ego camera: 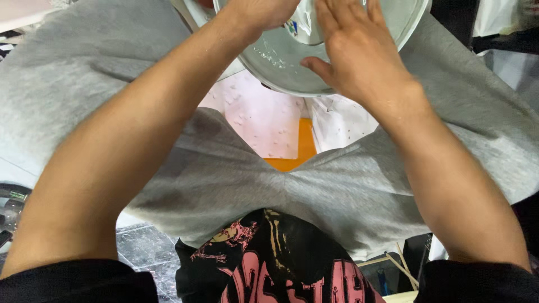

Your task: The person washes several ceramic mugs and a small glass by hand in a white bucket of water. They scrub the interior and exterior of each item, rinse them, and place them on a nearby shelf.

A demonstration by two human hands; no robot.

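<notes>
A round pale metal pan, like a shallow basin or lid, sits between my knees at the top of the view, with a clear plastic bag crumpled inside it. My left hand rests on the pan's upper left part, fingers curled and mostly cut off by the frame edge. My right hand lies flat on the pan's right side, fingers spread and pointing away from me, thumb pressed on the metal. Whether either hand grips anything is hidden.
I sit with legs apart in grey shorts and a black printed shirt. Below the pan lie a pink-white speckled sheet and an orange strip. Dark marbled floor shows at lower left, and wooden sticks at lower right.
</notes>
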